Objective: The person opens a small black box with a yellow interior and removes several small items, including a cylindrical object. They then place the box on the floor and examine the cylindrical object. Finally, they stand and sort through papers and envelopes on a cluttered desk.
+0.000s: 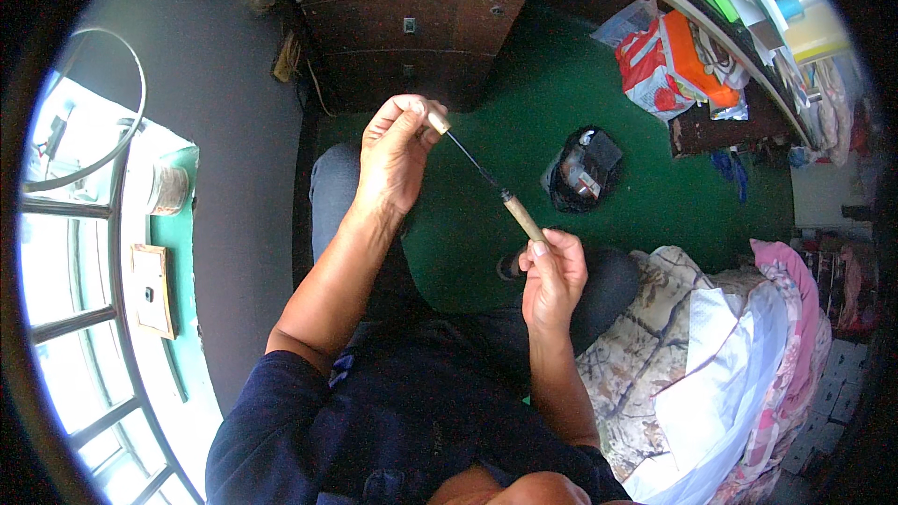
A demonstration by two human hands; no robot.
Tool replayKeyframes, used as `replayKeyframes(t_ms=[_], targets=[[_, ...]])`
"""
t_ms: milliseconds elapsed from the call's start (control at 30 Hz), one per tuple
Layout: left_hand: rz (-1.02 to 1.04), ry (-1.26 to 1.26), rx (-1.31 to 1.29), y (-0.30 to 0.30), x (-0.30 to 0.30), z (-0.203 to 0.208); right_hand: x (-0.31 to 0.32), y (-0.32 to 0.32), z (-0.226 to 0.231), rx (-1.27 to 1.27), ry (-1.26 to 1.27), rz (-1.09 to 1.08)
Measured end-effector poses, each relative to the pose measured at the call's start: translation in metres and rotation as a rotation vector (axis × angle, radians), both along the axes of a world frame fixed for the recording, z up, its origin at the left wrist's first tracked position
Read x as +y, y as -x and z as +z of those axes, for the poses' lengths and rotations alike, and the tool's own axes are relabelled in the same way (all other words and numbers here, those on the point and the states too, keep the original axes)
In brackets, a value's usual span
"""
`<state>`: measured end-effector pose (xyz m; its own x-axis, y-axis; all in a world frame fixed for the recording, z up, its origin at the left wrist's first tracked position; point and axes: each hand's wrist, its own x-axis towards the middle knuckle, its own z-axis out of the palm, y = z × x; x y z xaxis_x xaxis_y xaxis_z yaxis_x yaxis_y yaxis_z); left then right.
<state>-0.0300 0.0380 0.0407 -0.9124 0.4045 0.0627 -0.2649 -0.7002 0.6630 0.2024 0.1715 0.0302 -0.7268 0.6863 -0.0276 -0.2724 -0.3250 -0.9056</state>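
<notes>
In front of me, above my knees, I hold up a slim tool. My right hand (554, 271) pinches the lower end of its tan cylindrical handle (523, 218), which has a dark collar at the upper end. From that collar a thin dark shaft (475, 163) slants up and left to a short tan cylindrical piece (437, 121). My left hand (395, 145) grips this short piece between thumb and fingers. Whether the shaft goes into the short piece or only touches it, I cannot tell. The exact kind of tool is not clear.
Beyond my hands, a black plastic bag (582, 168) lies open on the green floor (468, 266). A dark drawer cabinet (374, 33) stands ahead. Right are a cluttered shelf (739, 56), an orange box (697, 61) and piled bedding (645, 327). A barred window (75, 318) is left.
</notes>
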Motion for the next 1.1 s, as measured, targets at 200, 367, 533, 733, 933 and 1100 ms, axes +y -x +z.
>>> replayKeyframes(t_ms=[200, 367, 533, 733, 933, 1100], targets=[[-0.002, -0.001, -0.004, -0.003, 0.0, 0.003, -0.002, 0.003, 0.004, 0.0, 0.001, 0.016], [-0.021, 0.0, 0.011, -0.005, 0.0, 0.002, -0.004, 0.005, 0.003, 0.003, -0.024, 0.032], [-0.016, 0.015, -0.022, -0.008, 0.001, 0.007, -0.004, 0.004, -0.001, 0.003, -0.013, 0.055], [-0.054, 0.03, 0.013, -0.007, 0.0, 0.003, -0.007, 0.005, -0.005, -0.02, -0.023, 0.062], [-0.057, 0.012, 0.031, -0.008, -0.001, 0.003, -0.008, 0.006, -0.008, -0.029, -0.027, 0.059], [-0.069, 0.043, 0.074, -0.008, -0.002, -0.001, -0.009, 0.007, -0.007, -0.043, -0.006, 0.055]])
